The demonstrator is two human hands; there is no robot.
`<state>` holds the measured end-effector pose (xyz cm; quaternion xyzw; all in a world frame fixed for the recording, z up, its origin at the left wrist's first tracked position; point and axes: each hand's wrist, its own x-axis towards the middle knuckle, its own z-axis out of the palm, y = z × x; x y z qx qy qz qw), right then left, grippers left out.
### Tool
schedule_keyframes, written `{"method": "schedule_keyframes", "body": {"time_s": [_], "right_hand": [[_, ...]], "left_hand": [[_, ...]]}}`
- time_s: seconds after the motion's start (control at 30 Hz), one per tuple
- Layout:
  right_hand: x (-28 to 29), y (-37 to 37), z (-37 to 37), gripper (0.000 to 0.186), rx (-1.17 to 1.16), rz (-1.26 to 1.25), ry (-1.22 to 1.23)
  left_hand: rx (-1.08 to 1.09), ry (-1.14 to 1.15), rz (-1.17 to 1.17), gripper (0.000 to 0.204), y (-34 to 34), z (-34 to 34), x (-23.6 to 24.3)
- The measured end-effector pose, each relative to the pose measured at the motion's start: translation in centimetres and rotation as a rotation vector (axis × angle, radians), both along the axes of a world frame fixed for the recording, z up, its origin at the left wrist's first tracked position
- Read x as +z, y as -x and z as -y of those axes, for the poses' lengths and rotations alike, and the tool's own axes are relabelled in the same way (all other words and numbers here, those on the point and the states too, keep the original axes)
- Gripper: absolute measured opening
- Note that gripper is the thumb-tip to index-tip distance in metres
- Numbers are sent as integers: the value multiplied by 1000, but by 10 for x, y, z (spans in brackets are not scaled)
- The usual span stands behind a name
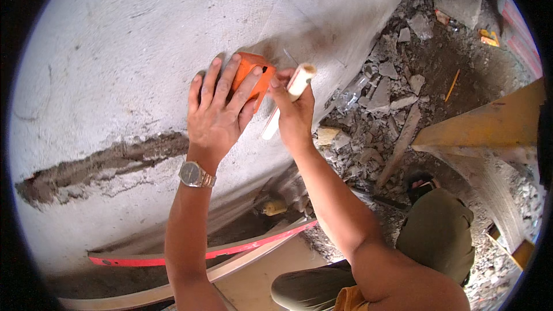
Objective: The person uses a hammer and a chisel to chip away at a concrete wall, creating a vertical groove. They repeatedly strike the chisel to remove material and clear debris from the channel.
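Observation:
My left hand (218, 116) holds an orange plastic box (262, 86) against the pale, rough wall surface (115, 57), its fingers over the box's face. My right hand (295, 116) grips a short white tube (299, 82), with its thumb and fingertips close to the right side of the box; whether they touch it I cannot tell. A thin line is marked on the surface just above. Lower left, a ragged chiselled groove (103, 161) runs across the wall.
Broken concrete rubble (380, 95) lies at the right, with a thin orange stick (452, 85) and a yellow-brown board (478, 121). A red level-like bar (144, 259) and a wooden strip (127, 302) run along the wall's foot. My bent leg (432, 230) is at lower right.

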<state>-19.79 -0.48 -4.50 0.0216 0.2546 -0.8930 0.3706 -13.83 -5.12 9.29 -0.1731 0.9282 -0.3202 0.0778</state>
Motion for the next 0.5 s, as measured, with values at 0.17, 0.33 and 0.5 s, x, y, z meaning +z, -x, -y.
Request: {"method": "schedule_keyframes", "body": {"time_s": [0.17, 0.33, 0.5], "right_hand": [[-9, -13, -3, 48, 158, 510, 45], [-1, -16, 6, 50, 247, 413, -25], [1, -18, 16, 51, 232, 421, 38]], "left_hand": [[-31, 21, 23, 56, -3, 5, -4], [-89, 68, 27, 55, -7, 12, -9], [-84, 75, 39, 53, -8, 14, -9]]}}
